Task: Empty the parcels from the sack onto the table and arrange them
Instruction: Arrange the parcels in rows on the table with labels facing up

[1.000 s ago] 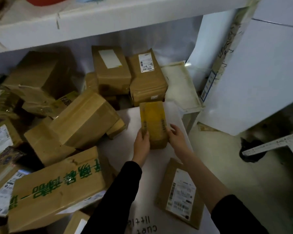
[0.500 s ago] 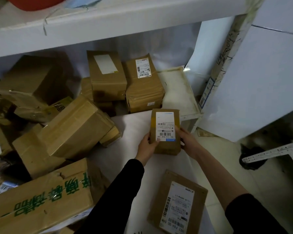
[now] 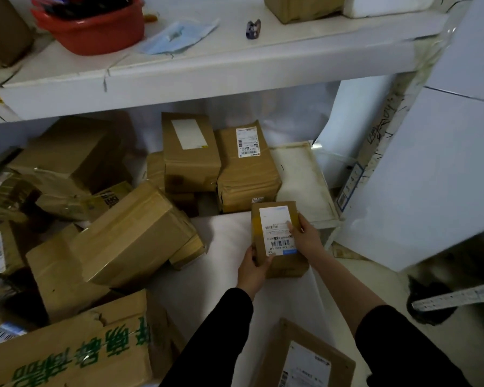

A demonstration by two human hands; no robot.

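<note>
Top left, on shelf (image 3: 235,68): red basin (image 3: 95,32), blue mask (image 3: 176,34) beside it. Below, left: heap of boxes (image 3: 67,169) on worktop (image 3: 207,303), green-printed box (image 3: 67,356) nearest, tilted box (image 3: 132,236) behind it. Centre back: pair of parcels (image 3: 246,169), labels up, touching. Centre right: small parcel (image 3: 277,236), label up, low over white worktop just in front of pair; contact with worktop not discernible. Left hand (image 3: 253,270) gripping near left corner, thumb on top. Right hand (image 3: 305,238) gripping right edge, fingers curled onto label. Bottom right: flat parcel (image 3: 305,358), label up, lying on worktop.
</note>
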